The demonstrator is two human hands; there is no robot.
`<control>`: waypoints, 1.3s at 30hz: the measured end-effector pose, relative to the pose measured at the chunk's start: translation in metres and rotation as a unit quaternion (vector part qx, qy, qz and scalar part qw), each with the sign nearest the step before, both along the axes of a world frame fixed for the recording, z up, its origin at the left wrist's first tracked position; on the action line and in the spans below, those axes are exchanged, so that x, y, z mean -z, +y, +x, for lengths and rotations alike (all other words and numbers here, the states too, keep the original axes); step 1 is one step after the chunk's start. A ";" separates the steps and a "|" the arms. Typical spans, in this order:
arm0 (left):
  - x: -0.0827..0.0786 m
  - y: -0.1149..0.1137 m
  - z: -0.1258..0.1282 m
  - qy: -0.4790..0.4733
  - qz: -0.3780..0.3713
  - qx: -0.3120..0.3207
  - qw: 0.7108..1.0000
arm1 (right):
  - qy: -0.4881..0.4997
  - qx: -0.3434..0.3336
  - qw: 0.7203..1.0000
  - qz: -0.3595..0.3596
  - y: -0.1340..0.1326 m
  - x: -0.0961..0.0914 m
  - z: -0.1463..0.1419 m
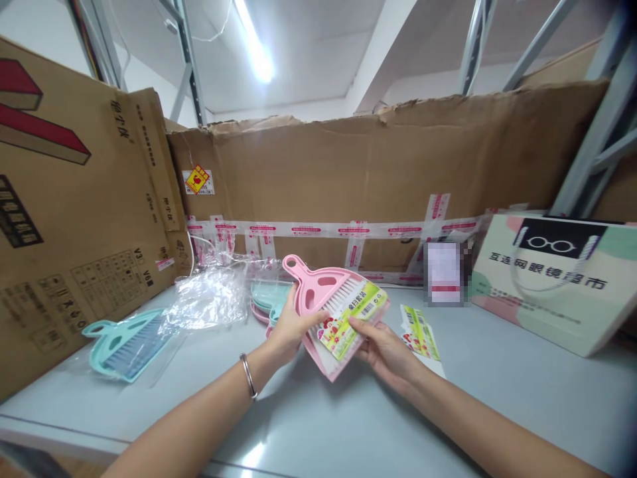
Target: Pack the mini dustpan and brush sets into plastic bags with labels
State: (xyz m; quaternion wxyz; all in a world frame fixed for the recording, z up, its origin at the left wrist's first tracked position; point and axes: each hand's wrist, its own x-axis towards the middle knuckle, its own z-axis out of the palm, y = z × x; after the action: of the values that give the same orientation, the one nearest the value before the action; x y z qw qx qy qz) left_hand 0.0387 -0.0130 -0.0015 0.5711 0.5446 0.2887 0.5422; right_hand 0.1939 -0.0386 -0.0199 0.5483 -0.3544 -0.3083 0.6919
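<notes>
I hold a pink dustpan-and-brush set above the grey table. My left hand grips its left edge, fingers wrapped round it. My right hand pinches the yellow-green label card lying across the set's front. Another label card lies flat on the table just right of my right hand.
A teal dustpan set lies at the left by crumpled clear plastic bags. More teal and pink pans stack behind the held set. Cardboard boxes wall the left and back. A paper shopping bag lies at the right.
</notes>
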 end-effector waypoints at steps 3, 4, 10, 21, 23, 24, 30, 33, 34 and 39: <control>-0.011 0.010 -0.016 0.125 0.057 -0.070 0.988 | 0.022 0.046 0.999 -0.015 0.001 0.000 0.002; -0.016 0.016 -0.025 0.182 0.095 -0.129 0.970 | 0.031 0.065 0.997 -0.017 0.002 -0.001 0.003; -0.029 0.047 -0.075 0.485 0.219 -0.348 0.772 | 0.072 0.167 0.983 -0.009 0.008 -0.008 0.010; -0.014 0.047 -0.069 0.651 0.164 -0.239 0.701 | 0.030 0.115 0.993 -0.019 0.004 -0.001 0.003; -0.014 0.046 -0.069 0.643 0.170 -0.246 0.705 | 0.022 0.108 0.994 -0.022 0.004 0.000 0.003; -0.013 0.046 -0.069 0.643 0.172 -0.250 0.704 | 0.020 0.105 0.994 -0.023 0.003 0.001 0.003; -0.011 0.047 -0.066 0.652 0.173 -0.271 0.687 | 0.004 0.088 0.995 -0.036 0.002 0.002 0.002; -0.015 0.045 -0.066 0.617 0.208 -0.281 0.705 | -0.003 0.073 0.997 -0.038 0.001 0.000 0.002; -0.017 0.043 -0.064 0.610 0.219 -0.277 0.710 | -0.004 0.067 0.997 -0.036 0.001 0.000 0.002; -0.021 0.029 -0.052 0.606 0.317 -0.199 0.701 | -0.007 0.062 0.998 -0.033 0.000 -0.002 0.003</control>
State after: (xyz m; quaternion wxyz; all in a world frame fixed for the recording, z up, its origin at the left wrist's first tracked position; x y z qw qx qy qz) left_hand -0.0135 0.0159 0.0193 -0.0550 0.8347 0.4850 0.2552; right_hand 0.1969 -0.0387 -0.0175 0.5756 -0.3959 -0.2668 0.6639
